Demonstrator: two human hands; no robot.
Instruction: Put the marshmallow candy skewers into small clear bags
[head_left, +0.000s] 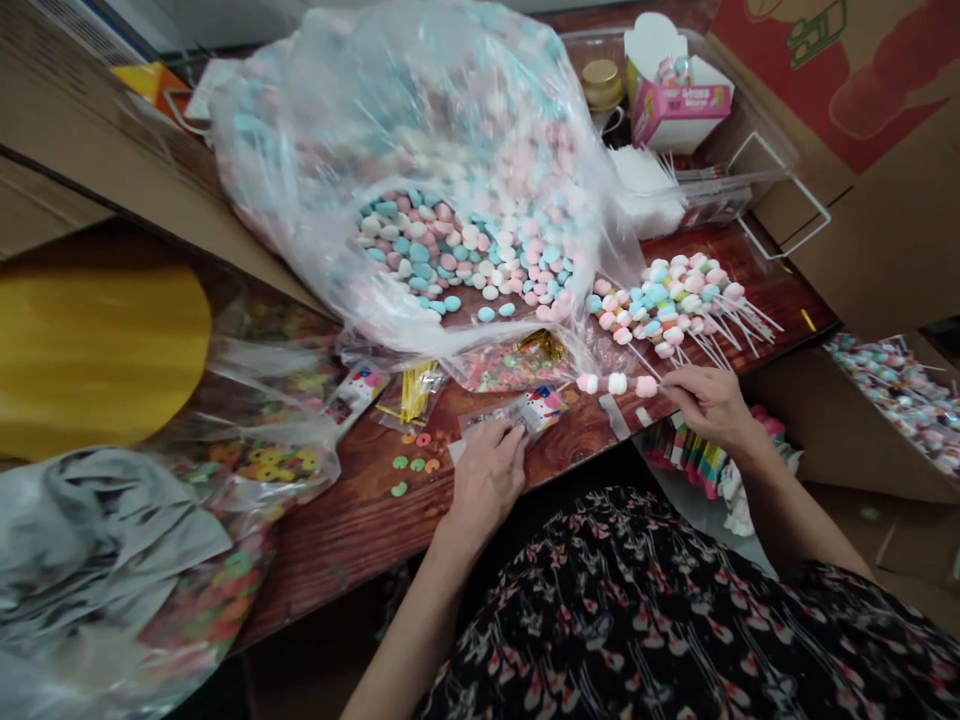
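A marshmallow skewer [617, 384], with pink and white pieces on a thin stick, is pinched by its stick end in my right hand [709, 402]. It points left above the front of the table. My left hand [489, 475] rests on a clear printed plastic bag [546, 408], its fingers bent and close together at the bag's near part; the fingertips are partly hidden. Just beyond my right hand lies a pile of finished marshmallow skewers [675, 300], their white sticks toward me. Behind both hands, a large clear bag [420, 110] of pink, white and blue marshmallows gapes toward me.
Gold twist ties [416, 392] and loose gummy rings [401, 463] lie left of my left hand. Bags of gummy rings [285, 462] and a grey cloth [112, 530] sit further left. A clear plastic bin [757, 140] stands back right; a carton [832, 410] of wrapped sweets is below right.
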